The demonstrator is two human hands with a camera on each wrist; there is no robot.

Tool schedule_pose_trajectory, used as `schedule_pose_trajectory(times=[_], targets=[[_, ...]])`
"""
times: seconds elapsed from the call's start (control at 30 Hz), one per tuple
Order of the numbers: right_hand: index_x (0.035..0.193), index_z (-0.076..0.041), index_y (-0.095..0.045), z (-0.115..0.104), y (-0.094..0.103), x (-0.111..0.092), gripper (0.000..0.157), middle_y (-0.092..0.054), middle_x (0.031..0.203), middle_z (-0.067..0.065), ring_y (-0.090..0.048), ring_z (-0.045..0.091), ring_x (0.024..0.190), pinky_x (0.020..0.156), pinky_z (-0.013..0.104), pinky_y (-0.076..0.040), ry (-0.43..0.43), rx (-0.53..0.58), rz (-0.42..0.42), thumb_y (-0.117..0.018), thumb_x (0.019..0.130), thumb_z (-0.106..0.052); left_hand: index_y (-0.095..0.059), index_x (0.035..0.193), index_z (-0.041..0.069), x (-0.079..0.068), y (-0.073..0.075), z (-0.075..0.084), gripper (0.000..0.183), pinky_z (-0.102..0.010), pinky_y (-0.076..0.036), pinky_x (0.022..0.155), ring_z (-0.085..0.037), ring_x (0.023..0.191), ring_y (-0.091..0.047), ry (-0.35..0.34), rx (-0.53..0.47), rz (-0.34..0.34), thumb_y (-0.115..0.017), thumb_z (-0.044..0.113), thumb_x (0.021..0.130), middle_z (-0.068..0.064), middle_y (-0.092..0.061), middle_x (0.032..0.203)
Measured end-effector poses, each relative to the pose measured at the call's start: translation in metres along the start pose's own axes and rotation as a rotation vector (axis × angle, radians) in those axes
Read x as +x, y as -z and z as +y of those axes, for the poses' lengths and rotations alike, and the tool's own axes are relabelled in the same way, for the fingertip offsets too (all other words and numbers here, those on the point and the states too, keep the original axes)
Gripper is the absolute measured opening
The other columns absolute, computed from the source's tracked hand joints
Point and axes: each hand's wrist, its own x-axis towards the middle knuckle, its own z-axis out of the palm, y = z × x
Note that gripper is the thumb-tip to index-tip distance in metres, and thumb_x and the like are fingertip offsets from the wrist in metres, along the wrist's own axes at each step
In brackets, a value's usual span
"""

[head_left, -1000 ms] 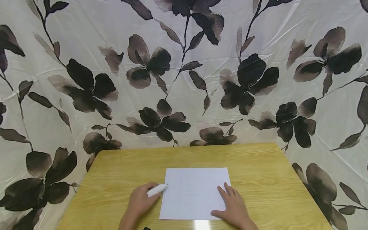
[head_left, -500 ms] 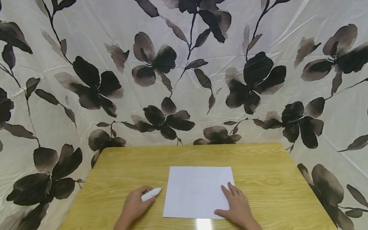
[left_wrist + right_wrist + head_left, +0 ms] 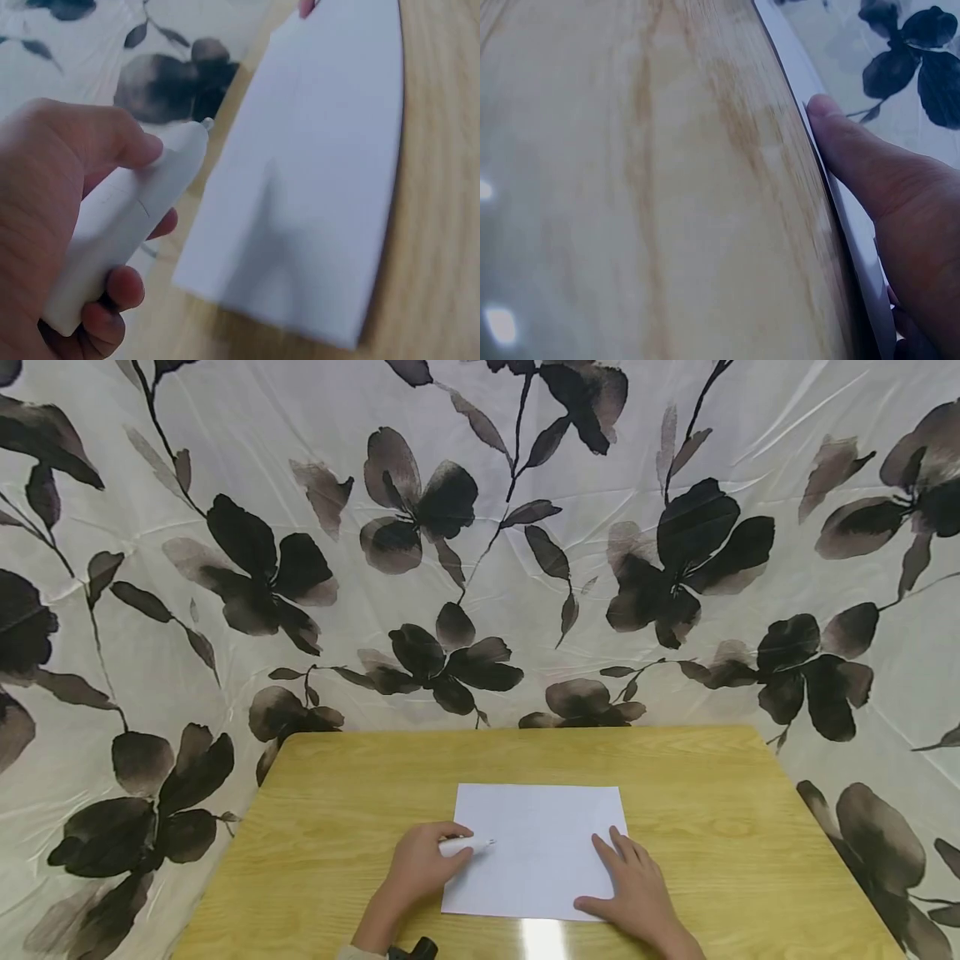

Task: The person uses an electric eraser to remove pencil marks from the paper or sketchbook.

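Observation:
My left hand holds a white correction pen with a plump body and a small narrow tip. The pen's tip reaches over the left part of a white paper sheet lying on the table. In the left wrist view, the thumb lies on top of the pen with fingers curled beneath, and a shadow falls on the sheet. My right hand rests spread on the sheet's lower right side. Its thumb presses near the paper's edge in the right wrist view.
A wood-grain table carries the sheet, with bare surface around it. Behind and beside it hangs a white cloth with dark flowers. A black strap or device shows at my left wrist.
My left hand first drew the pen left, off the sheet, then moved right so its tip is over the paper. My right hand stays on the sheet. The head view shifted slightly.

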Motion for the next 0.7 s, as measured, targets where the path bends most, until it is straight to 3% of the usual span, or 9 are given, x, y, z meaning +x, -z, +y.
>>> schedule_pose_trajectory(times=[0.17,0.33,0.7], targets=[[0.144,-0.014,-0.049,0.000,0.002,0.000,0.102,-0.035,0.151,0.019,-0.035,0.041,0.133,0.099,0.065,-0.029,0.001,0.000,-0.009,-0.065,0.066,-0.078,-0.079,0.094,0.025,0.018,-0.005,0.018,0.016,-0.036,-0.052,0.074,-0.015,0.093,-0.066,-0.088,0.086,-0.051,-0.076,0.034,0.080,0.011,-0.071,0.096],[0.145,-0.015,-0.047,0.001,0.003,0.002,0.102,-0.033,0.152,0.018,-0.033,0.040,0.134,0.100,0.065,-0.028,-0.003,-0.002,-0.026,-0.065,0.067,-0.078,-0.080,0.094,0.025,0.030,-0.010,0.027,0.017,-0.033,-0.052,0.072,-0.013,0.092,-0.067,-0.149,0.147,-0.097,-0.074,0.035,0.081,0.009,-0.072,0.096],[0.146,-0.015,-0.046,0.000,0.004,0.002,0.103,-0.031,0.153,0.017,-0.032,0.040,0.135,0.101,0.065,-0.027,-0.022,0.003,-0.053,-0.063,0.067,-0.079,-0.080,0.090,0.026,0.037,-0.025,0.039,0.015,-0.027,-0.049,0.067,-0.008,0.087,-0.066,-0.203,0.200,-0.173,-0.074,0.032,0.078,0.013,-0.072,0.088]])
